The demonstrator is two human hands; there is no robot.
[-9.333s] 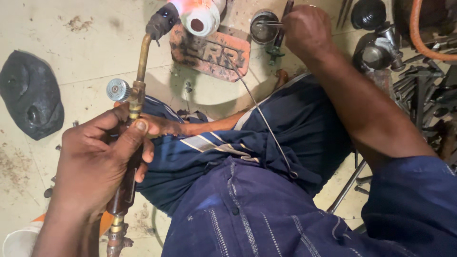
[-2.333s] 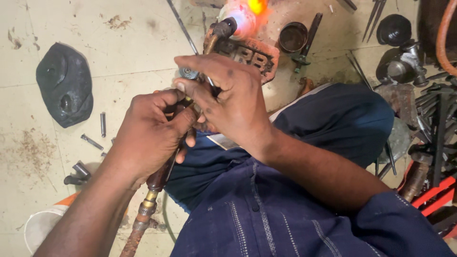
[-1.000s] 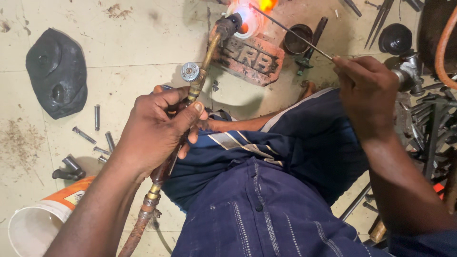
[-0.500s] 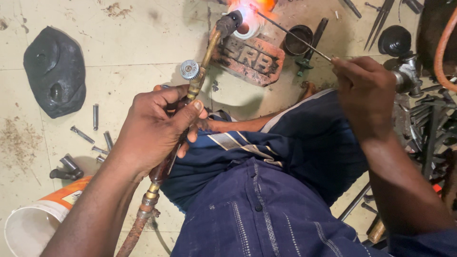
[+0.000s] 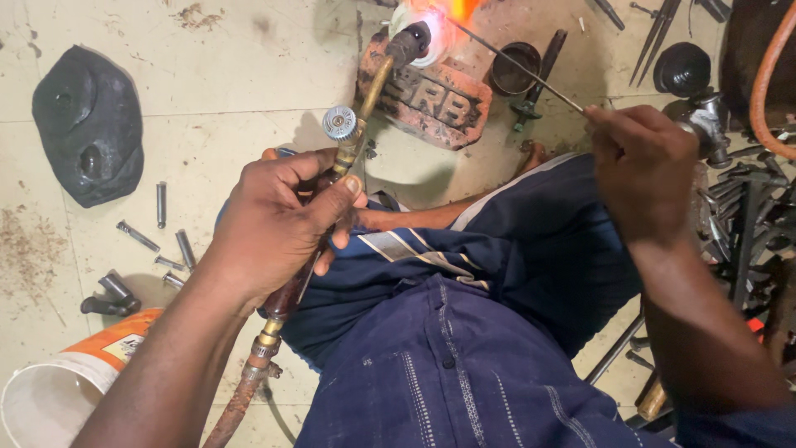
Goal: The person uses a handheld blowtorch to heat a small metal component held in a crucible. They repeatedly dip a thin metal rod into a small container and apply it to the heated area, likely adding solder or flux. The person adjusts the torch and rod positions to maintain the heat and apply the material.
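Observation:
My left hand (image 5: 278, 220) grips a brass gas torch (image 5: 365, 108) by its dark handle. The torch points up and away, and its tip burns with an orange flame (image 5: 452, 10) against a white, glowing piece (image 5: 427, 33) lying on a red brick (image 5: 427, 99). A round valve knob (image 5: 339, 123) sticks out just above my fingers. My right hand (image 5: 643, 166) pinches a thin metal rod (image 5: 518, 66), whose far end reaches into the flame. I sit on the floor in dark blue trousers.
A black lumpy object (image 5: 87, 124) lies at the left. Several small metal bolts (image 5: 157, 241) are scattered near an orange and white bucket (image 5: 70, 382). Metal tools and parts (image 5: 738, 224) crowd the right side, with an orange hose (image 5: 767, 70), a small dark cup (image 5: 512, 68) and a black round knob (image 5: 681, 68).
Two seconds ago both hands were together on the torch valve. Since then my right hand took the rod to the right and fed its tip into the flame; little has moved in the last second.

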